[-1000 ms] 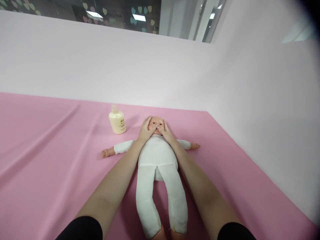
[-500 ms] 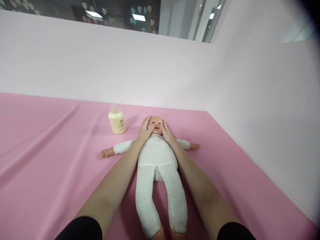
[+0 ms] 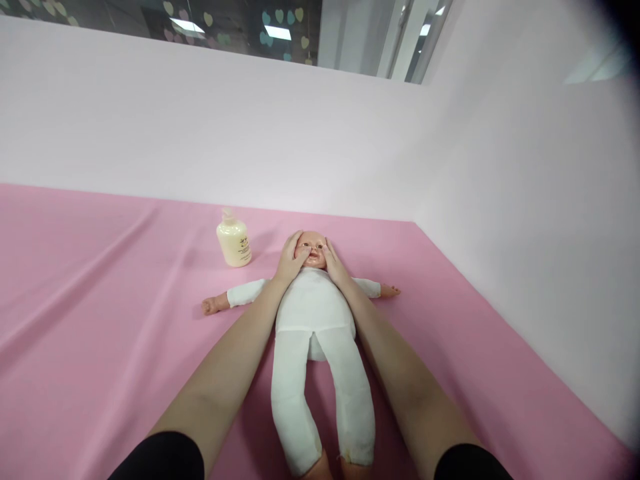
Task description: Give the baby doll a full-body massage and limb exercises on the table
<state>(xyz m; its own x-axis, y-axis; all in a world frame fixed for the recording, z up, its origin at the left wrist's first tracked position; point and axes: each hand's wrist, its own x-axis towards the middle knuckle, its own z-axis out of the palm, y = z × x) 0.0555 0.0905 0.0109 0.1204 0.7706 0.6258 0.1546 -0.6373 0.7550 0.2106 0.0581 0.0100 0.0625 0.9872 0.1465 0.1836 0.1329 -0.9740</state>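
On smooth pink cloth (image 3: 100, 320), soft white doll (image 3: 314, 313)

Plenty of open pink sheet (image 3: 90, 320) off to my left and down the right side. Only real obstacle is the lotion bottle (image 3: 233, 241) standing just left of the doll's head (image 3: 312, 245). The wall (image 3: 525, 220) boxes me in behind and on the right.
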